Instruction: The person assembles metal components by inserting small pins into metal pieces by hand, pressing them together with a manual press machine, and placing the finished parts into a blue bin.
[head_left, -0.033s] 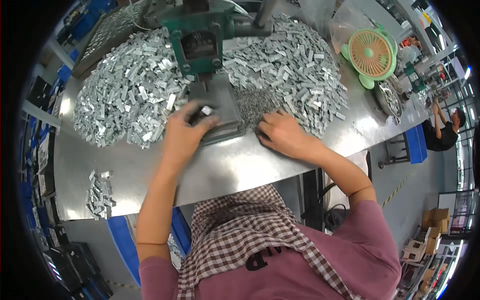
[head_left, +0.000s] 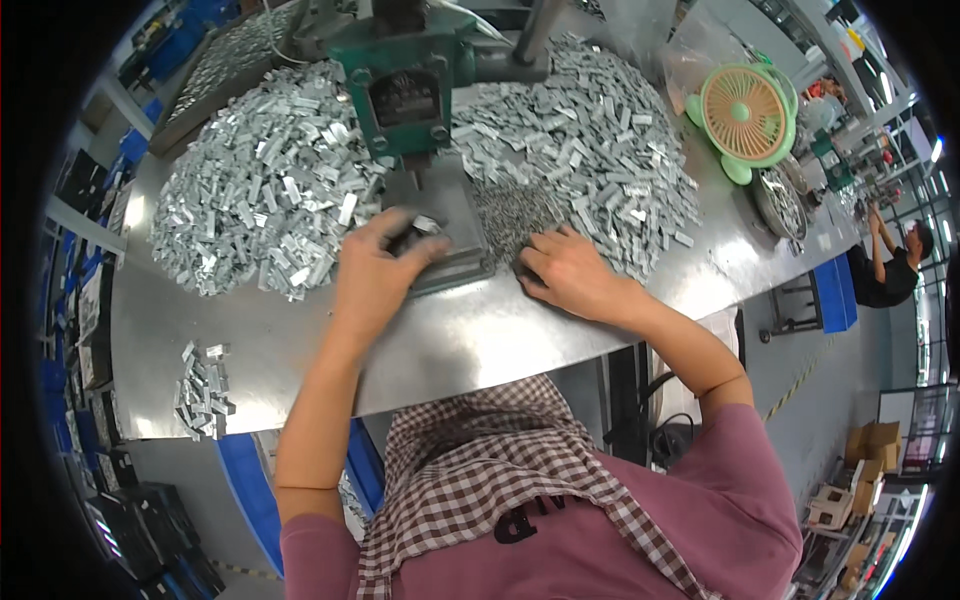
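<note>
A green bench press (head_left: 405, 95) stands at the middle of the steel table, its ram above a dark steel fixture block (head_left: 440, 195). My left hand (head_left: 378, 262) is at the front left of this block, thumb and fingers bent around a small shiny metal block (head_left: 426, 224). My right hand (head_left: 575, 275) rests on the table at the near edge of a heap of tiny dark metal pieces (head_left: 515, 212). Its fingers are curled in, and whatever is between their tips is hidden. Large heaps of silvery metal blocks lie to the left (head_left: 265, 180) and right (head_left: 600, 150) of the press.
A small group of metal blocks (head_left: 203, 392) lies near the left front edge. Far right are a green and orange fan (head_left: 742, 112) and a metal bowl of parts (head_left: 780, 203). Blue bins (head_left: 250, 490) sit below the table. Another person (head_left: 893, 265) works in the right background.
The whole view has shifted slightly. Both hands keep nearly the same places, the left at the fixture block and the right by the tiny pieces.
</note>
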